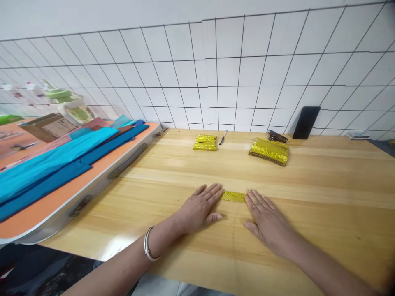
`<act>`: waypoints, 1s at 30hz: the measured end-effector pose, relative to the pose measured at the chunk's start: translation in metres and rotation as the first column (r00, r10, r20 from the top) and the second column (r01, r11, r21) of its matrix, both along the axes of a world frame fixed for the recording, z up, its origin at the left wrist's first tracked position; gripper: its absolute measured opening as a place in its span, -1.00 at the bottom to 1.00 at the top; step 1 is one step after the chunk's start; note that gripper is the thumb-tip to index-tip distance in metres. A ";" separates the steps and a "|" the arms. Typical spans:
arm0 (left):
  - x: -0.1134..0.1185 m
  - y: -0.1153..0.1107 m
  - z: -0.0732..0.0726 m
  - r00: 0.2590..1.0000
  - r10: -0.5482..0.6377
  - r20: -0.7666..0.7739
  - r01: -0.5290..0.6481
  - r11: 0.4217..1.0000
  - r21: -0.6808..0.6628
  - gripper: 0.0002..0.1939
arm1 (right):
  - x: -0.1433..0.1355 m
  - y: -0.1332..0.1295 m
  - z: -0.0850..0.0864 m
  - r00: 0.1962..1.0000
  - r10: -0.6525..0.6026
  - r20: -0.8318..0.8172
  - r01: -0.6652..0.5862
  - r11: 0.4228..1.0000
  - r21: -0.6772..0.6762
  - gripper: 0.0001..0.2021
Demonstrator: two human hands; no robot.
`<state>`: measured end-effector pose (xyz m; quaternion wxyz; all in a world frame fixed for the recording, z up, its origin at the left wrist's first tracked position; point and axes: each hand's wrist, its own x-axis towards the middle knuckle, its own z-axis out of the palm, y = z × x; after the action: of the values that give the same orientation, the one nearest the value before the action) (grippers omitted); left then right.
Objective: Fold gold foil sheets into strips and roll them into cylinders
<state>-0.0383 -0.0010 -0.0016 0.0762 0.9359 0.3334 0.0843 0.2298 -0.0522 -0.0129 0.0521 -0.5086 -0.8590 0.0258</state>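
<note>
A narrow strip of folded gold foil paper (233, 197) lies flat on the wooden table (148, 197). My left hand (200, 206) rests palm down with its fingertips on the strip's left end. On the right end press the outstretched fingers of my right hand (268, 218). Both thumbs are spread away from the paper, and the strip's ends are hidden under the fingers. Farther back lie a small group of folded gold pieces (205, 142) and a thicker stack of gold foil paper (269, 151).
A pen (223, 137), a black clip (277, 136) and a dark phone (306, 122) leaning on the tiled wall (191, 74) are at the back. To the left, an orange-topped table (58, 201) carries blue sheets (68, 152), a cardboard box (52, 126) and a green-lidded bottle (61, 96).
</note>
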 end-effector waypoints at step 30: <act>0.002 0.010 -0.001 0.966 0.034 0.258 -0.069 0.989 0.129 -0.74 | 0.000 0.024 0.009 0.920 0.088 -0.382 0.014 0.966 0.257 -0.84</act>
<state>-0.0368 0.0086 -0.0025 0.0520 0.9113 0.3384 0.2286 0.2301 -0.0285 -0.0035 0.2864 -0.4659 -0.8370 0.0169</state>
